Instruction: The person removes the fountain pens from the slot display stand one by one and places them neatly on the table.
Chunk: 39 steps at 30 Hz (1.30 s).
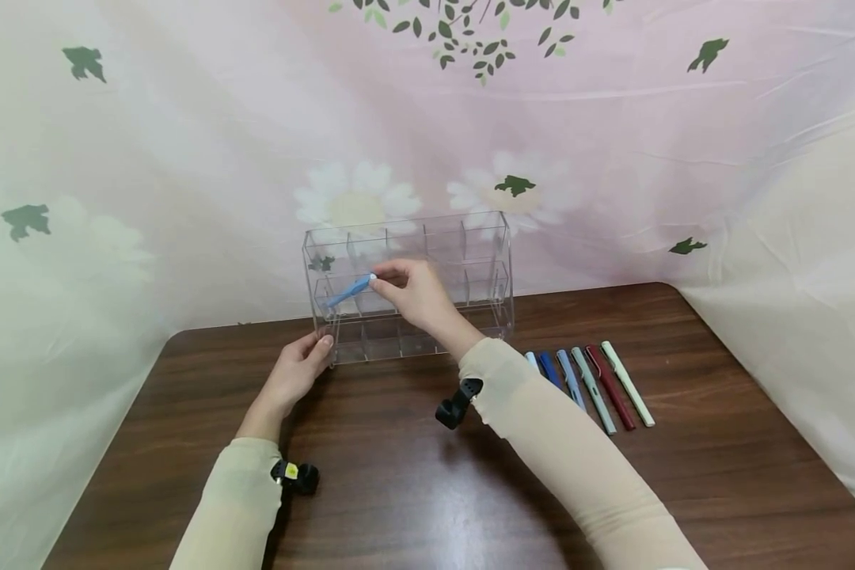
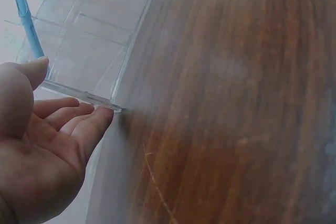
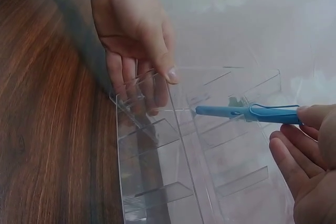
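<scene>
A clear acrylic pen organizer with tiered, divided compartments stands at the back of the table. My left hand holds its lower left end; in the left wrist view the thumb lies on one side of the end panel and the fingers on the other. A light blue pen with a wire clip is pinched by its capped end between the thumb and fingers of my right hand. The pen slants down to the left, its far tip over the organizer's leftmost compartments in the head view.
To the right of the organizer several pens lie side by side on the brown wooden table, among them a dark red pen and a pale green pen. My right forearm partly covers the row. A printed cloth hangs behind the table.
</scene>
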Available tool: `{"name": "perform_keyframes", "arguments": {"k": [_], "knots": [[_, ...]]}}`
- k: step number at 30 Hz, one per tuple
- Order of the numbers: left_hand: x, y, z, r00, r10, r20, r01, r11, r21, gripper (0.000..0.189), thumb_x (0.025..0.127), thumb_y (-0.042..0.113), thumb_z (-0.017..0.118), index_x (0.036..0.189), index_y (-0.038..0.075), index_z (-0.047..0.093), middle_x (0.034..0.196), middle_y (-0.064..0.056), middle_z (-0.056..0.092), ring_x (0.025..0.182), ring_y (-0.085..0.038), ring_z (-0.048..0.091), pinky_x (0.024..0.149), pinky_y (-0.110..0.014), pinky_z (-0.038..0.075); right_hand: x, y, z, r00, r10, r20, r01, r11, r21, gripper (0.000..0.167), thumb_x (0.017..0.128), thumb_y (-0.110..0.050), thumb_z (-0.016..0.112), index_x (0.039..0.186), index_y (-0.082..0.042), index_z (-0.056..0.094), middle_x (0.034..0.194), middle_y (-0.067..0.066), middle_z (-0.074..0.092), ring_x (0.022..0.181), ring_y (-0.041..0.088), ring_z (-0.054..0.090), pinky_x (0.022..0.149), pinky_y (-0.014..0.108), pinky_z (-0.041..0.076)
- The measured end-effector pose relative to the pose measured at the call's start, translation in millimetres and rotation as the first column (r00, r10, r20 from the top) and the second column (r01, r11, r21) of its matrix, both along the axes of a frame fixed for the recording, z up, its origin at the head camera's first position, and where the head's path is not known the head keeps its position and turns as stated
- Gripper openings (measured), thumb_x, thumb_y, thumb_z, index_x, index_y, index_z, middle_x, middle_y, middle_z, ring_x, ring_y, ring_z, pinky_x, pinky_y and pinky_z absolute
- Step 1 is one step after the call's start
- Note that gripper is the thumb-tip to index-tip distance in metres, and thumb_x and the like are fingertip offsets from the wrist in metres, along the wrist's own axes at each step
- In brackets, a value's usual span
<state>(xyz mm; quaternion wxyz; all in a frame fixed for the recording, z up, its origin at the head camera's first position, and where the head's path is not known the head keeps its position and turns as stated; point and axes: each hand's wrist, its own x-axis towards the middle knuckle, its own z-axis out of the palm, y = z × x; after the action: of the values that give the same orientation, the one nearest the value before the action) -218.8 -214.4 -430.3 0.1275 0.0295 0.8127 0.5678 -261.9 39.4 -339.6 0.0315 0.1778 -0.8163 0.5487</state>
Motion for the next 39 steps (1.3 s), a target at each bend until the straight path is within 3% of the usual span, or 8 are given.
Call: {"name": "perform_keyframes", "arguments": {"k": [22, 39], "knots": [[-3.1, 1.3, 0.9, 1.0, -0.018, -0.014, 0.018, 1.0, -0.005, 0.071, 0.119, 0.037, 0.042, 0.169, -0.008, 0.018, 0.175, -0.029, 0.025, 0.158, -0.043, 0.039, 0.127, -0.045, 0.039, -1.8, 0.4, -0.5, 0.999, -0.041, 0.005, 0.041, 0.999, -0.034, 0.02, 0.103, -0.015, 0.076, 0.119, -0.004, 0.08, 0.117, 0.013, 0.082, 0.111, 0.028, 0.079, 0.092, 0.035, 0.067], [0.2, 0.9, -0.5, 1.0, 0.001, 0.003, -0.001, 1.0, 0.007, 0.07, 0.119, 0.036, 0.042, 0.169, -0.008, 0.02, 0.175, -0.029, 0.026, 0.158, -0.043, 0.04, 0.126, -0.045, 0.04, 3.6, -1.1, 2.5, 1.0, -0.022, 0.021, 0.026, 0.981, -0.193, 0.017, 0.101, -0.01, 0.077, 0.115, -0.001, 0.079, 0.116, 0.018, 0.082, 0.108, 0.03, 0.081, 0.087, 0.03, 0.068]]}}
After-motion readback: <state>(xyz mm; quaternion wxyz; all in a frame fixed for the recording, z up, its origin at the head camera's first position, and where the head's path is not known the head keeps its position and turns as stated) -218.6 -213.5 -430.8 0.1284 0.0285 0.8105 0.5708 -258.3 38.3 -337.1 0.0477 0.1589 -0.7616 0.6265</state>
